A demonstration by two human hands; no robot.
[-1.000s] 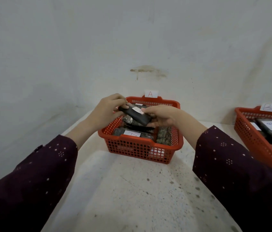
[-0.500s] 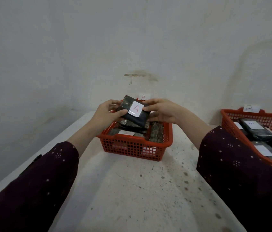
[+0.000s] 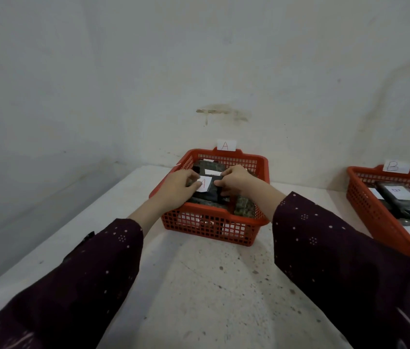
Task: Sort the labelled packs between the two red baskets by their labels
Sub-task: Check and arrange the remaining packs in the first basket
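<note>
Card point(image 3: 226, 145) on far rim of left red basket point(image 3: 209, 227): red letter "A". Card point(image 3: 393, 166) on far rim of right red basket point(image 3: 375, 212): letter "B". White label point(image 3: 204, 184) on dark pack point(image 3: 211, 191) in left basket: red "A", partly covered. Labels on right basket's packs: not legible.

Basket A point(image 3: 214, 224) sits left of basket B point(image 3: 375, 212) on the table point(image 3: 199, 285), packs point(image 3: 243, 206) inside both.

A speckled white counter point(image 3: 199, 285) is carrying everything. Two red baskets are sitting on it: one point(image 3: 214, 222) at the middle, another point(image 3: 375, 210) at the right.
</note>
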